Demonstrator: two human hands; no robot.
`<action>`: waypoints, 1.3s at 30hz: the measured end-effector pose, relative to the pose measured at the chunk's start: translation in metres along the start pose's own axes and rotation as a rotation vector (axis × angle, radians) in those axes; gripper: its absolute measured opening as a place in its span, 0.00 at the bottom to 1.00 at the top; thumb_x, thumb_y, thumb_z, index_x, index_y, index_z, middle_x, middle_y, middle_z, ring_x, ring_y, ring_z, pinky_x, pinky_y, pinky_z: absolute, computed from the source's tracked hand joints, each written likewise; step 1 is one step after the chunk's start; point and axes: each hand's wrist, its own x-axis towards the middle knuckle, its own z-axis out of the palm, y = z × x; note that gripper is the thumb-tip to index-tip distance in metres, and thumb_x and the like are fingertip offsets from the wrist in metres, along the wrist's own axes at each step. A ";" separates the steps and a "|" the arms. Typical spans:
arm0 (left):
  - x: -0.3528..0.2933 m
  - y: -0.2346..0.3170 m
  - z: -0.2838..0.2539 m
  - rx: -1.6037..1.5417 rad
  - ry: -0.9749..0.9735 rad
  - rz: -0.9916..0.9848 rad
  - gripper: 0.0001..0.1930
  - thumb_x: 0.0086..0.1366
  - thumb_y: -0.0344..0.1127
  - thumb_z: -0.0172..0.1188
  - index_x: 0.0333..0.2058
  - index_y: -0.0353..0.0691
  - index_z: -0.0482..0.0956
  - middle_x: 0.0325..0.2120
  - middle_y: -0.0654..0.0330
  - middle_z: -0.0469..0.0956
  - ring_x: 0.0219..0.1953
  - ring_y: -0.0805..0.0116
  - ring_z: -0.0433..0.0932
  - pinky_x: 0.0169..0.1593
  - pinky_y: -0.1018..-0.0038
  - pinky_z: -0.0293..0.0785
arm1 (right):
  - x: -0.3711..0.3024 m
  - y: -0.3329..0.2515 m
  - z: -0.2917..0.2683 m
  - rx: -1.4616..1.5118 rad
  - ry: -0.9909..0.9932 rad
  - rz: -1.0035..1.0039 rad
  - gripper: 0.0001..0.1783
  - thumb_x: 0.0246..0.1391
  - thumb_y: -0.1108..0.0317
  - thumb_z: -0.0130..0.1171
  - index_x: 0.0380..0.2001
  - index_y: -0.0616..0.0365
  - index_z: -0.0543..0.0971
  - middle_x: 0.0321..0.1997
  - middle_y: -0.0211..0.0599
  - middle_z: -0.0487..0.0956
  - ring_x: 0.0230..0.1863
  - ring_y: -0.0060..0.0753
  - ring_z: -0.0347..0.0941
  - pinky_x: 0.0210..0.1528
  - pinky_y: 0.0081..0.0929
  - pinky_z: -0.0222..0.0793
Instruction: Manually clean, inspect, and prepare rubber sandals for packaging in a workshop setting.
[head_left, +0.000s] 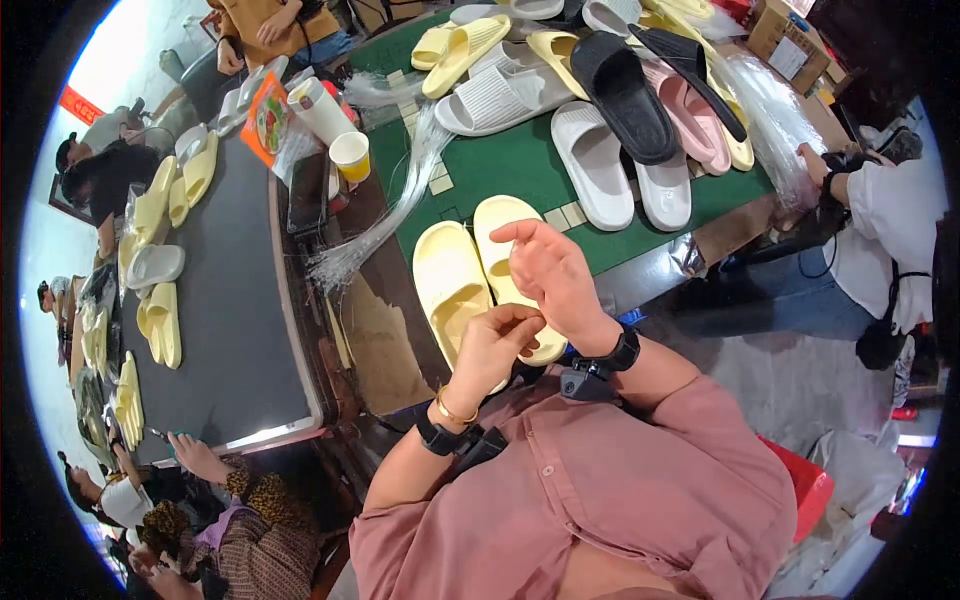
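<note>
A pair of pale yellow slide sandals lies in front of me on the near edge of the table: the left slide (440, 270) and the right slide (500, 212). Over their heel ends, my left hand (492, 345) has thumb and fingertips pinched together. Whatever sits in that pinch is too small to make out. My right hand (555, 275) is raised above the right slide, fingers bent and apart, with nothing visible in it. It covers part of that slide's strap. A bundle of thin clear plastic strands (405, 200) trails across the table left of the pair.
On the green table (480, 170) lie grey slides (592, 165), a black slide (625, 95) and pink slides (690, 115). A yellow paper cup (350, 157) stands at left, beside a dark table (235, 300) with more slides. Clear plastic bags (775, 130) lie far right. Other people sit around.
</note>
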 end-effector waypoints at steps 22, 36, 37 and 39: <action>-0.035 0.024 -0.058 -0.556 0.258 0.205 0.11 0.69 0.33 0.54 0.42 0.31 0.79 0.33 0.58 0.80 0.31 0.73 0.78 0.37 0.75 0.78 | -0.036 0.007 -0.020 -0.957 -0.377 0.230 0.12 0.58 0.65 0.52 0.40 0.61 0.78 0.26 0.43 0.80 0.26 0.34 0.78 0.31 0.29 0.72; -0.046 0.021 -0.067 -0.428 0.315 0.228 0.10 0.70 0.35 0.52 0.35 0.35 0.77 0.25 0.61 0.78 0.24 0.76 0.75 0.26 0.80 0.73 | -0.044 -0.034 -0.021 -0.864 -0.284 -0.033 0.04 0.52 0.73 0.58 0.30 0.59 0.81 0.26 0.40 0.79 0.26 0.37 0.76 0.28 0.27 0.70; -0.048 0.019 -0.068 -0.429 0.315 0.226 0.10 0.70 0.35 0.52 0.35 0.35 0.77 0.25 0.61 0.78 0.24 0.76 0.75 0.26 0.80 0.73 | -0.044 -0.037 -0.022 -0.864 -0.283 -0.031 0.04 0.52 0.73 0.58 0.30 0.59 0.81 0.26 0.40 0.79 0.26 0.37 0.76 0.28 0.27 0.70; -0.051 0.016 -0.070 -0.278 0.233 0.043 0.11 0.69 0.36 0.53 0.32 0.35 0.77 0.24 0.63 0.77 0.23 0.79 0.74 0.25 0.84 0.68 | -0.045 -0.038 -0.025 -1.029 -0.304 -0.139 0.04 0.50 0.74 0.60 0.31 0.58 0.81 0.26 0.39 0.78 0.25 0.39 0.75 0.27 0.30 0.69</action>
